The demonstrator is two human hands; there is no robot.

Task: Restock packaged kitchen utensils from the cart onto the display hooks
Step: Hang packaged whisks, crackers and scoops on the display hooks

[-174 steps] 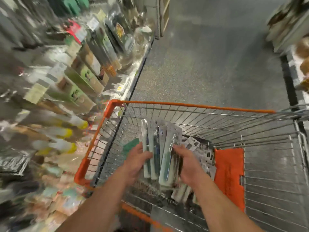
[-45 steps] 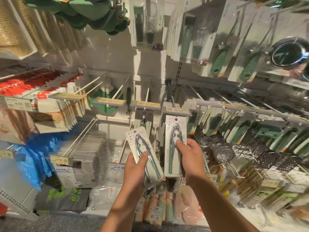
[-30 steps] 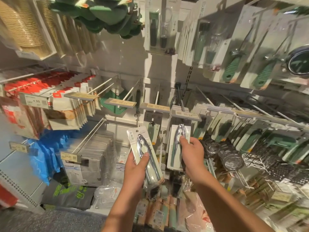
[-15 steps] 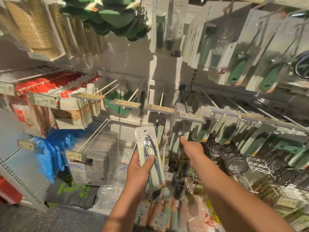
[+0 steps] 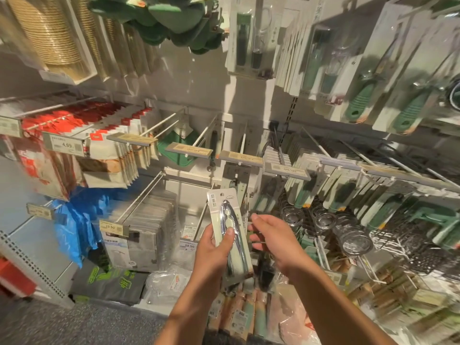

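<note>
Left hand (image 5: 211, 247) covers the lower left of the carded cracker pack (image 5: 230, 235); its bottom edge is blurred. Right hand (image 5: 273, 239) fingertips smear, perhaps empty. Price tag (image 5: 286, 168) digits unreadable. Right-edge green-handled packs (image 5: 408, 113) blurred, partly cropped.

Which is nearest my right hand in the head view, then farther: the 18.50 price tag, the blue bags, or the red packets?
From the right hand:
1. 18.50 price tag, just left, past the left hand.
2. Blue bags, lower left.
3. Red packets, upper left.

Warm overhead light, hard shadows, glare on packaging, blurred warped edges.
</note>
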